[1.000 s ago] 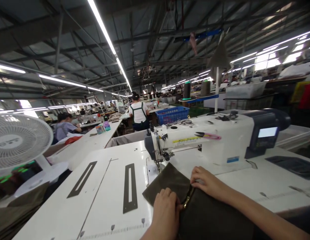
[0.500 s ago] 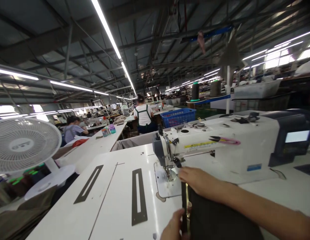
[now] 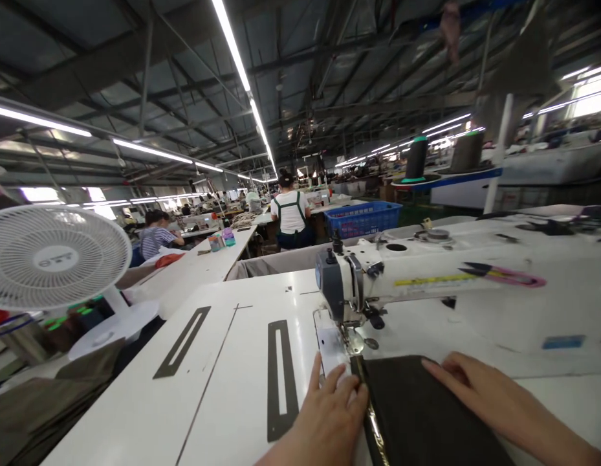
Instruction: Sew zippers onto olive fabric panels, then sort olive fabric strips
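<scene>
A dark olive fabric piece (image 3: 421,401) with a gold metal zipper (image 3: 376,430) along its left edge lies at the sewing machine (image 3: 339,285). Its far end reaches the lit presser foot (image 3: 353,340). My left hand (image 3: 329,408) rests on the zipper edge and the white table, fingers spread, just in front of the foot. My right hand (image 3: 479,388) touches the fabric's right side, with one finger stretched out and the others loosely bent, gripping nothing that shows.
Two slotted dark fabric frames (image 3: 282,388) (image 3: 184,343) lie on the white table. A white fan (image 3: 57,259) stands left, near stacked fabric (image 3: 52,401). Pink-handled thread snips (image 3: 504,274) rest on the machine arm. Beyond are a blue basket (image 3: 363,220) and seated co-workers (image 3: 291,213).
My right hand has left the spot beside the presser foot and moved right and nearer. My left hand has moved forward to the zipper by the foot. The view has shifted.
</scene>
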Demonstrator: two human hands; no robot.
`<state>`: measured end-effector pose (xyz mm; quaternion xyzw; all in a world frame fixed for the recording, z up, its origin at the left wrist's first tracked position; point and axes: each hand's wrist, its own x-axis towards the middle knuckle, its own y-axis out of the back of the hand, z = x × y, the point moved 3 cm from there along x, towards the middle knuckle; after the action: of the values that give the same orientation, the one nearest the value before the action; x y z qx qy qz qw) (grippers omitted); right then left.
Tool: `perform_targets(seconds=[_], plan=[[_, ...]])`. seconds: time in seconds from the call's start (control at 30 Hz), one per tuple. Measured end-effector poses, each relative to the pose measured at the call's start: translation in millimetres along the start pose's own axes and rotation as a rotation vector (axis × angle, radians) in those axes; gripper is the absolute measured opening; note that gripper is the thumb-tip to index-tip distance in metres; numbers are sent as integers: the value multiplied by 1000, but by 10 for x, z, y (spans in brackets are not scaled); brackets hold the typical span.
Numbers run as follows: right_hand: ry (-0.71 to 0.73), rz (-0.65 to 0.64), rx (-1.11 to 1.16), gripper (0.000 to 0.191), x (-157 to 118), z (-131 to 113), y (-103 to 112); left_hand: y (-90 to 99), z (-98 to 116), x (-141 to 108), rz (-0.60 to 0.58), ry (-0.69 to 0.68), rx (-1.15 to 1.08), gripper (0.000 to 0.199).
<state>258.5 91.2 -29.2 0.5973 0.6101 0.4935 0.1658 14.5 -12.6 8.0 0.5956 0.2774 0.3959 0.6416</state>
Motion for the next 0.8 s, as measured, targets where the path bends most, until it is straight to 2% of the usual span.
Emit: perform_targets(seconds=[0.07, 0.13, 0.23, 0.3, 0.33, 0.4, 0.47, 0.5, 0.57, 0.6, 0.7, 0.8], plan=[[-58, -50, 107, 43, 50, -54, -16, 36, 4, 54, -34, -6, -23, 64], [-84, -17, 138, 35, 127, -170, -22, 78, 2, 118, -82, 20, -39, 67], [-92, -25, -109, 24, 218, -273, -51, 125, -6, 209, -134, 90, -42, 85], [-76, -99, -311, 21, 235, -293, -75, 133, -14, 249, -136, 123, -26, 83], [-40, -103, -395, 20, 229, -318, -71, 131, -17, 262, -132, 125, -17, 78], [114, 13, -515, 24, 175, -438, -29, 122, -19, 278, -131, 113, -2, 73], [362, 181, -533, 33, 41, -629, 4, 105, -14, 283, -176, 102, 5, 79], [500, 225, -488, 38, -51, -724, 0, 98, -10, 283, -208, 103, 7, 84], [703, 171, -371, 55, -239, -850, -54, 92, 0, 272, -252, 117, 6, 97], [752, 117, -327, 63, -315, -877, -90, 96, 6, 262, -251, 121, 1, 103], [747, 14, -251, 68, -426, -852, -174, 128, 17, 213, -165, 115, -45, 111], [653, 2, -162, 50, -393, -805, -215, 143, 22, 155, -89, 75, -103, 110]])
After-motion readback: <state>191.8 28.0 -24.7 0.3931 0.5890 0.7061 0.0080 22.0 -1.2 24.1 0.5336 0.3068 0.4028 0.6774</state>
